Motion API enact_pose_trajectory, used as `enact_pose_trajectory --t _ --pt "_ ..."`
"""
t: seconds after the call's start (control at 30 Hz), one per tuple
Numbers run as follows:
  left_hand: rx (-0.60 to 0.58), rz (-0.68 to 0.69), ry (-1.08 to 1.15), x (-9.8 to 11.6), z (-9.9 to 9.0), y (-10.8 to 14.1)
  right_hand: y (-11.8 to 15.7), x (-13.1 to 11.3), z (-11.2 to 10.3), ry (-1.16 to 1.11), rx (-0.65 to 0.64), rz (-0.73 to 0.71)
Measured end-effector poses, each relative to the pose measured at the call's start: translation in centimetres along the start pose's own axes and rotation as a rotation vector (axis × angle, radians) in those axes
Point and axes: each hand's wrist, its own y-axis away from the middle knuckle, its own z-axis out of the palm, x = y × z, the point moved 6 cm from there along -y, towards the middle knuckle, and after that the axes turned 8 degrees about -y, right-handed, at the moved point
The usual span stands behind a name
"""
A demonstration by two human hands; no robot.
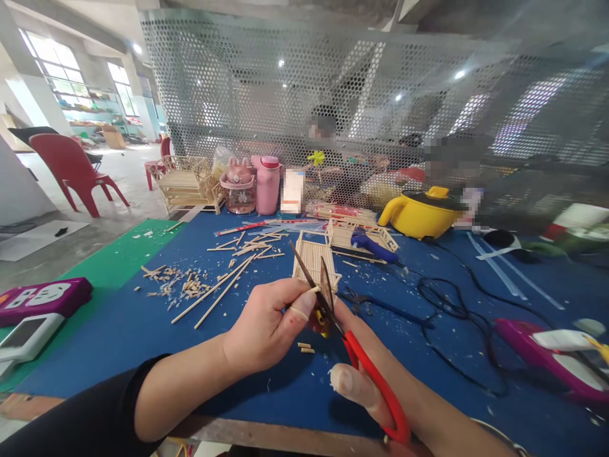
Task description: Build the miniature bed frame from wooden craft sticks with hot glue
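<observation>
Near the middle of the blue mat, my left hand [266,324] is closed in a pinch on a thin wooden stick [311,291], whose pale end pokes out beside the scissor blades. My right hand [366,374] is wrapped round red-handled scissors [378,381], with a taped thumb through the handle and the blades apart, pointing up and away. Just beyond the blades lies a small framed panel of wooden sticks [311,257]. Two short stick pieces [306,348] rest on the mat below my hands.
Loose sticks [228,279] and cut bits [193,284] are scattered left. Behind stand a stick-built model [188,184], a pink bottle [267,187] and a yellow pot [423,216]. A blue glue gun [373,244] and black cables [457,304] lie right. People sit beyond the perforated screen [266,82].
</observation>
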Motion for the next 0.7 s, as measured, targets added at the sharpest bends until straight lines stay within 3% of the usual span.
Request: enact_pose_trajectory --t 0.3,0.7 --pt "-0.045 0.029 -0.121 0.3 0.0 -0.2 0.1 0.0 -0.1 0.022 0.035 0.037" --pt "-0.076 -0.005 -0.266 -0.8 -0.4 -0.3 0.6 1.0 -1.2 0.263 0.147 0.109"
